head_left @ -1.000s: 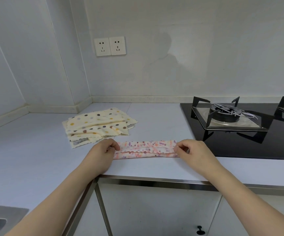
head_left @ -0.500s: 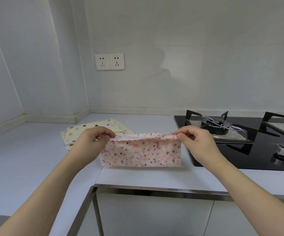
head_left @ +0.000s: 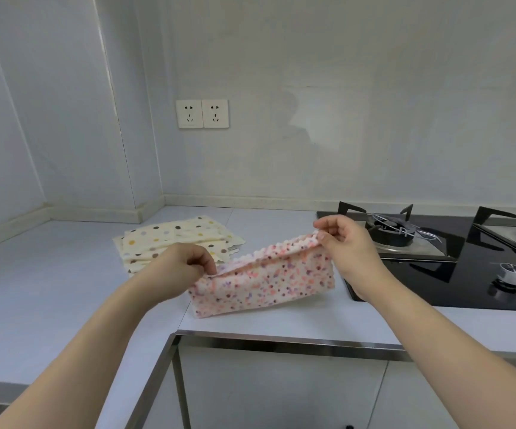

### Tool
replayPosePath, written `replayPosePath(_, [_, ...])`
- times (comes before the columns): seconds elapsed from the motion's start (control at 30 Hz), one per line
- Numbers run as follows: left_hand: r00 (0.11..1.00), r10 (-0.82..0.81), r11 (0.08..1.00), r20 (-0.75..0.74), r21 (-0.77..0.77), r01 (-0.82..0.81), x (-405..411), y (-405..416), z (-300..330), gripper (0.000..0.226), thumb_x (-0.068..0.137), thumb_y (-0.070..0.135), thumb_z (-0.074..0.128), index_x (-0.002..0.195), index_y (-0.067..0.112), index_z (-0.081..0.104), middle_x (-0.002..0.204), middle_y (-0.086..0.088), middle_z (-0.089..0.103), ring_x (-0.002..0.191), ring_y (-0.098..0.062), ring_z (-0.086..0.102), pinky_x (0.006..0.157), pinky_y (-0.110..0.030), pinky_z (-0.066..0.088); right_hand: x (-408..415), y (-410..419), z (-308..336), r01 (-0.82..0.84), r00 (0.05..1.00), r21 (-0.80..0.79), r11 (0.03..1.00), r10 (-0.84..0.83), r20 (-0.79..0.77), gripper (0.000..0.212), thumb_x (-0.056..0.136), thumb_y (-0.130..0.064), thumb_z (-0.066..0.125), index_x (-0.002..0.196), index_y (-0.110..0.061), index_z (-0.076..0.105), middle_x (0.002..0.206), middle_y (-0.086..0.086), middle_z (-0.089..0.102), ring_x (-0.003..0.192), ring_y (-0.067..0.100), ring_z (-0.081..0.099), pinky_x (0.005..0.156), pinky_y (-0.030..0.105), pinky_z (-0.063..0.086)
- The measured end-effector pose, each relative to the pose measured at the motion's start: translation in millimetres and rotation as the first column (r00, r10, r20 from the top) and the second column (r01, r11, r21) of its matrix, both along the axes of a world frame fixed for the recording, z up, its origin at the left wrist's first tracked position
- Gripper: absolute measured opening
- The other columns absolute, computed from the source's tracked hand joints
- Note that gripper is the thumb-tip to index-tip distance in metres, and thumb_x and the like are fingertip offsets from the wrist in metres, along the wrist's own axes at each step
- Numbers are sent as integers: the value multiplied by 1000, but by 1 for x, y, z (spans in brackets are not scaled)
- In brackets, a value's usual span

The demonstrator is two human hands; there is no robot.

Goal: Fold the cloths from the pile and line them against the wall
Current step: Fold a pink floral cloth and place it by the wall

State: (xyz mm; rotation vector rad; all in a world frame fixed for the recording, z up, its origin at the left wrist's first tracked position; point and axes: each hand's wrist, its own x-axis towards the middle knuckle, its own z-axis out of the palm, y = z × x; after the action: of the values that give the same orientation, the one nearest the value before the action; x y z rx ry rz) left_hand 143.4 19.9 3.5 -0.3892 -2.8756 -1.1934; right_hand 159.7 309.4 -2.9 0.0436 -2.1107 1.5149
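A pink cloth with small coloured dots [head_left: 264, 281] hangs folded double above the white counter [head_left: 49, 267], its lower fold just over the surface. My left hand [head_left: 177, 266] pinches its upper left corner and my right hand [head_left: 348, 246] pinches its upper right corner, which is held higher, so the cloth slants up to the right. Behind my left hand lies the pile of cream cloths with larger dots [head_left: 176, 239], flat on the counter and partly hidden by that hand.
A black gas hob [head_left: 436, 261] with burner stands takes up the counter to the right, close to my right hand. The back wall [head_left: 312, 134] carries a double socket [head_left: 202, 113]. The counter's metal front edge [head_left: 281, 339] runs below the cloth.
The pink cloth lay as a narrow strip on the counter a second ago. Both hands lifted it by its top corners, and my right hand has since risen higher than the left.
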Motion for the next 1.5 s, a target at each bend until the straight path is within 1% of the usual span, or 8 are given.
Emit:
replayPosePath(0.33, [996,-57,997,68,-43,60,1,8,-4,37,87,-2,47,89,28,69,113,-6,65,106,-28,59,82,-34,48,4,6,-14,170,985,530,831,-152,-78,23,101,-12,40,108,-11,62,109,1,52,99,13,50,88,24,36])
replayPosePath(0.63, [998,-55,998,5,-6,55,10,18,5,19,86,15,62,94,30,70,97,10,65,88,-18,63,70,-24,47,7,7,3,179,983,423,888,-149,-104,19,98,-6,41,97,-16,58,106,0,51,99,9,47,85,16,31])
replayPosePath(0.77, [972,-46,980,-231,-201,-1,13,27,3,19,82,38,71,100,36,63,95,28,48,95,-6,48,81,-23,40,10,6,18,198,979,306,931,-172,-111,21,99,-7,40,97,-17,58,110,-1,53,98,8,47,72,1,32])
replayPosePath(0.87, [891,-79,974,-447,-223,-25,13,30,1,5,90,34,63,94,31,62,89,23,53,84,-1,45,90,-29,34,10,8,26,204,979,306,930,-188,-79,27,99,-7,37,108,-17,61,117,-1,52,105,8,46,87,16,33])
replayPosePath(0.97, [886,-30,995,-463,-100,-18,14,29,5,12,93,32,59,82,28,61,80,18,60,78,2,52,75,-28,39,12,13,29,196,981,537,820,-168,-100,37,93,5,37,116,-11,60,113,0,45,103,12,46,92,22,35])
replayPosePath(1.13, [989,-46,996,-138,67,56,20,23,19,17,90,21,57,77,19,67,73,0,71,73,-21,67,71,-39,56,15,31,27,123,988,863,490,-145,-58,32,90,7,41,112,-10,57,103,-2,40,101,17,42,82,25,34])
replayPosePath(1.33, [983,-24,1000,-182,-21,20,19,19,22,15,87,26,65,73,23,69,69,10,70,61,-9,63,57,-24,49,27,31,50,-84,990,749,657,-30,137,21,103,-25,35,102,-19,54,93,-8,55,87,13,53,75,29,43])
replayPosePath(1.5, [946,13,992,-323,-118,-53,21,24,24,19,92,28,60,74,21,64,62,12,60,49,-4,48,49,-22,37,30,15,61,-127,967,666,735,-56,247,30,96,-5,29,99,-22,54,94,-7,55,77,10,49,58,18,36])
